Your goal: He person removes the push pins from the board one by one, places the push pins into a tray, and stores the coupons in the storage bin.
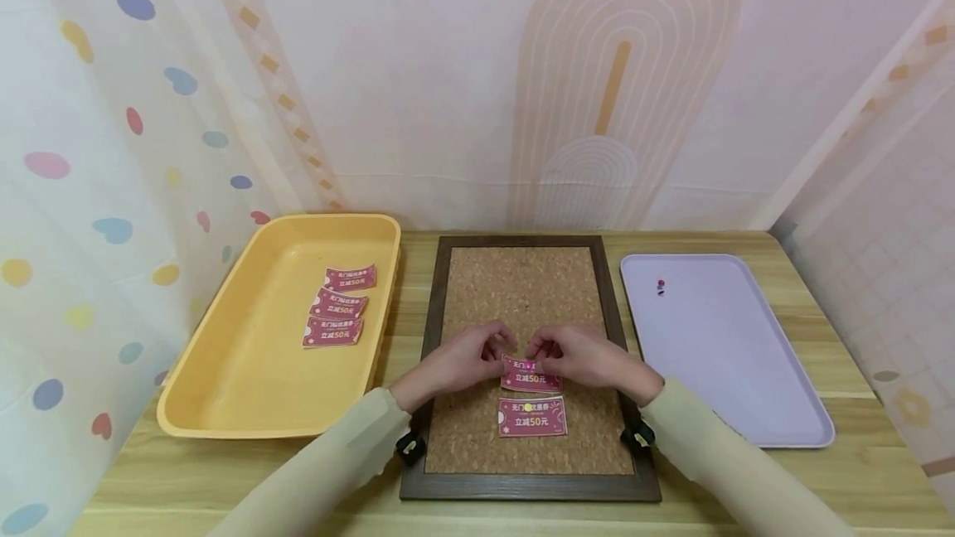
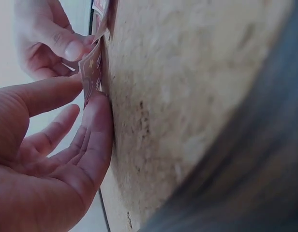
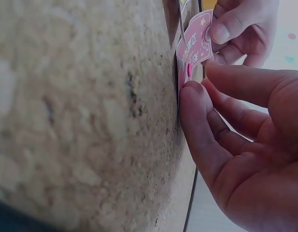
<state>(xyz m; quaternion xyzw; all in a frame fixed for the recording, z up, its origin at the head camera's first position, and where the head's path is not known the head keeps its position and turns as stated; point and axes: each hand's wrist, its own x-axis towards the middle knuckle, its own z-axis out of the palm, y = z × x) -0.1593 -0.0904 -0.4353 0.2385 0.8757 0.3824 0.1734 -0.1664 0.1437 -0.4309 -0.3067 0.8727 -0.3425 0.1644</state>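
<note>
A maroon coupon with white and yellow print (image 1: 524, 379) is on the corkboard (image 1: 477, 297), its left end bent up off the cork. My left hand (image 1: 477, 355) pinches that end between thumb and forefinger. At the coupon's upper middle is a pink push pin (image 3: 189, 70). My right hand (image 1: 578, 355) has its curled thumb and forefinger at the pin, the thumb tip close against the coupon; the exact contact is partly hidden. Just below lies a second maroon coupon (image 1: 533, 421), flat, with a yellow push pin (image 1: 528, 408) at its upper middle.
To the left, a yellow tray (image 1: 246, 355) holds several coupons (image 1: 336, 305) on its right side. A lilac tray (image 1: 724, 338) on the right carries a small red pin (image 1: 661, 283) and a small dark piece (image 1: 661, 292). The board's dark wooden frame (image 1: 530, 487) borders the cork.
</note>
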